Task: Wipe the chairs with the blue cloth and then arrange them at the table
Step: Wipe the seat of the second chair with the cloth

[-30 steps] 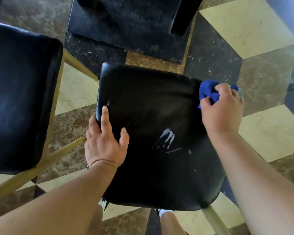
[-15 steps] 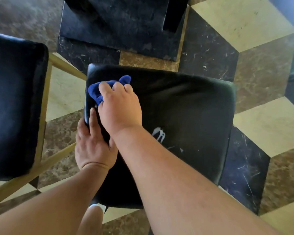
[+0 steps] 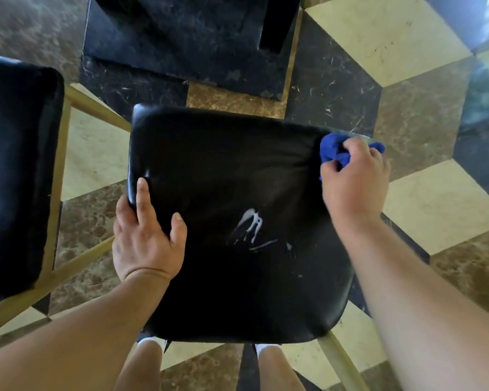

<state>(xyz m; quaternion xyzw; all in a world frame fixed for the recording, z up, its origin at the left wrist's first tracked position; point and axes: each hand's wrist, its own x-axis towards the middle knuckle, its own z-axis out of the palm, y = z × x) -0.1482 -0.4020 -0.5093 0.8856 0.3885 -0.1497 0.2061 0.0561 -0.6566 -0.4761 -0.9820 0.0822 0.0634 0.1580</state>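
A black padded chair seat on pale wooden legs fills the middle of the view, with a white smear near its centre. My right hand grips the bunched blue cloth against the seat's far right corner. My left hand holds the seat's left edge, forefinger and thumb lying on top and the other fingers over the side. A second black chair seat stands at the left.
The table's black marble base stands on the floor just beyond the chair. The floor is patterned in cream, brown and black tiles. My legs and white socks show below the seat's near edge.
My right hand swept the cloth from the seat's right corner to the left corner and back to the right corner. My left hand stayed on the left edge.
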